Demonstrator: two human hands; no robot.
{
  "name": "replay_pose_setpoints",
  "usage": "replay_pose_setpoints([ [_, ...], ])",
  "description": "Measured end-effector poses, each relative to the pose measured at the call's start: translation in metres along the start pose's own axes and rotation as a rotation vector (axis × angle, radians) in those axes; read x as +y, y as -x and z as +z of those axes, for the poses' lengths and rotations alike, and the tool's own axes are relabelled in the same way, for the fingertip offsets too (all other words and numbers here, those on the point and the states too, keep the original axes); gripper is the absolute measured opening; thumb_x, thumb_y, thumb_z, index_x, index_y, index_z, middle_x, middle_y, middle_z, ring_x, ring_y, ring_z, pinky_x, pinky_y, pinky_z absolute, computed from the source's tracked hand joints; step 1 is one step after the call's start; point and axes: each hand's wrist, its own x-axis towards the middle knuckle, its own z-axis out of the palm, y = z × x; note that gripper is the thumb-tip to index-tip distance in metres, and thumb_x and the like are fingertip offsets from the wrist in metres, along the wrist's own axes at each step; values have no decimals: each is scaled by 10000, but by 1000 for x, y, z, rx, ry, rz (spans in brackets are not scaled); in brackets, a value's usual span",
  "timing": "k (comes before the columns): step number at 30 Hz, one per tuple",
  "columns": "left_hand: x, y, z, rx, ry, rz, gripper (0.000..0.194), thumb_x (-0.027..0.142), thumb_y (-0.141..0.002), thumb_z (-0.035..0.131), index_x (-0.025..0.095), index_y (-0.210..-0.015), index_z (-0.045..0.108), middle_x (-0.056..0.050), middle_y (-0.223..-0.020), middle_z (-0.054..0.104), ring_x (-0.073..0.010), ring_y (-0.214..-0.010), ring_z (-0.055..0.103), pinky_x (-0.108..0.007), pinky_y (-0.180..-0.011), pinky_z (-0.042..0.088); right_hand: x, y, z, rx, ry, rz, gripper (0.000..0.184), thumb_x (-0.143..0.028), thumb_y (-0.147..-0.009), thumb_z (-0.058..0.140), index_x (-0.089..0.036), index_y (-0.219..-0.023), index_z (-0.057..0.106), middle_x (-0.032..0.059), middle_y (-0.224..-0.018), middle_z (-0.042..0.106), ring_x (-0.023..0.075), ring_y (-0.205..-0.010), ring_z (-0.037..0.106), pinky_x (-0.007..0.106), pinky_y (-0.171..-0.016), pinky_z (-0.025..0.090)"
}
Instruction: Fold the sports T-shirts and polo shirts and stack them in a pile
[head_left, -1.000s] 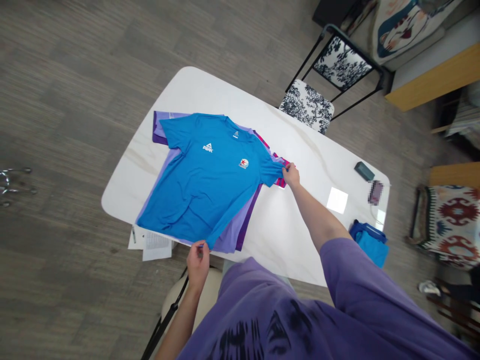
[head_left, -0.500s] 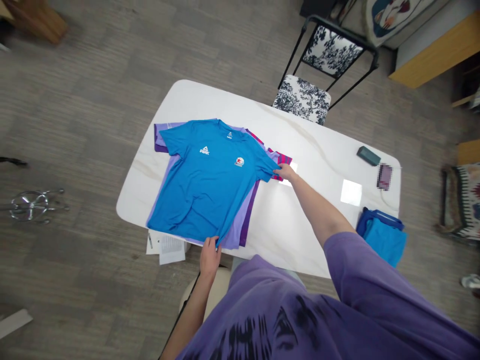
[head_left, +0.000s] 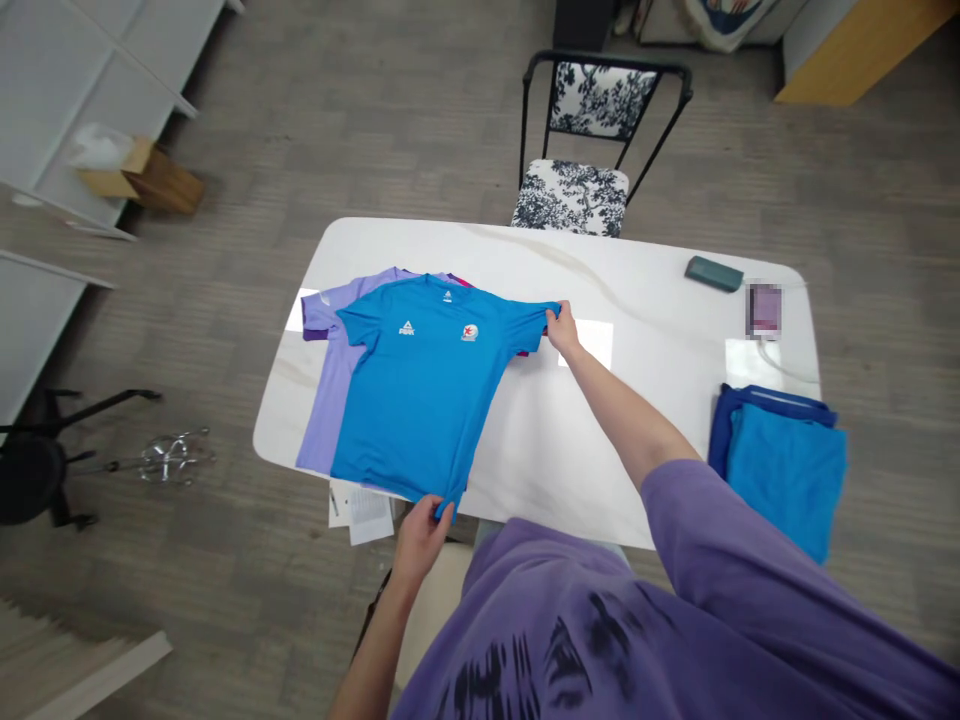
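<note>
A blue T-shirt (head_left: 420, 400) with white and red chest logos lies spread, front up, on the white table. My left hand (head_left: 422, 535) pinches its bottom hem at the near table edge, where a bit of cloth sticks up between the fingers. Farther off, my right hand (head_left: 562, 328) grips the end of the sleeve on the right. Beneath the blue shirt lies a lilac T-shirt (head_left: 330, 400), showing along the left side and collar. Dark purple and pink cloth peeks out from under both; most of it is hidden.
Folded blue clothes (head_left: 787, 470) overhang the table's (head_left: 660, 400) near right corner. A dark green case (head_left: 714, 273) and a blurred-out phone-like item (head_left: 765, 310) lie at the far right. Beyond the far edge stands a patterned chair (head_left: 574, 195). Papers (head_left: 367, 512) show below the near edge.
Both hands have drawn the blue T-shirt to the right across the shirts under it. More lilac shows on the left, and less purple and pink on the right. The camera view has turned.
</note>
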Motion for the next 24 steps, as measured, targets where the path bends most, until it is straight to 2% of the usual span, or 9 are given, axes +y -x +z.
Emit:
replay_pose_setpoints([
  [4,74,11,80,-204,-35,92,265,572,-1002,529,342,-901,614,-18,-753,655,-286,-707,677,-462,-714,566,69,10,-72,78,-111,144,527,-647,-1096,317,-265,-1437,445,77,-1114,726,244,-858,728,462,-779,680],
  [8,152,0,192,-421,-59,194,205,523,-976,570,346,-882,614,-48,-775,717,-292,-712,723,-457,-673,558,159,20,-167,182,-120,235,493,-612,-1092,328,-264,-1404,483,90,-1119,714,265,-901,730,505,-789,686],
  [11,207,-9,279,-555,-75,285,156,470,-966,636,336,-897,676,-86,-840,773,-276,-750,747,-434,-689,567,223,28,-247,285,-63,272,508,-621,-1084,380,-248,-1403,511,130,-1165,702,311,-1052,725,574,-960,652],
  [13,239,-15,322,-623,-94,344,185,500,-943,719,323,-890,723,-113,-885,794,-272,-792,761,-417,-708,580,259,36,-294,352,-18,300,544,-595,-1077,407,-206,-1447,494,185,-1263,679,355,-1223,681,635,-1109,570],
  [14,253,-20,336,-635,-105,370,218,530,-926,759,313,-906,748,-130,-931,804,-281,-847,773,-420,-747,595,274,42,-313,383,13,311,579,-576,-1069,426,-173,-1482,471,223,-1339,650,378,-1315,638,662,-1172,514],
  [16,275,-40,349,-598,-125,407,331,595,-941,758,284,-1051,792,-179,-1111,809,-320,-1054,775,-462,-912,613,296,56,-337,431,130,300,669,-537,-1047,467,-108,-1556,412,291,-1499,557,413,-1462,532,698,-1252,412],
  [18,290,-77,344,-495,-136,416,493,611,-1037,623,233,-1329,744,-228,-1382,737,-355,-1330,686,-533,-1138,543,307,74,-340,421,302,217,726,-506,-1033,507,-96,-1618,378,306,-1646,445,424,-1565,424,698,-1302,336],
  [20,302,-130,329,-338,-149,422,588,564,-1114,477,191,-1550,606,-233,-1599,604,-351,-1527,542,-563,-1284,428,308,89,-325,325,445,88,709,-479,-1049,506,-142,-1661,386,253,-1752,371,406,-1636,340,676,-1349,268],
  [24,326,-262,299,-34,-221,497,629,485,-1140,415,185,-1689,479,-168,-1783,424,-315,-1691,328,-543,-1377,311,292,93,-273,94,514,-56,670,-480,-1102,444,-240,-1723,381,124,-1835,328,332,-1712,248,636,-1411,131],
])
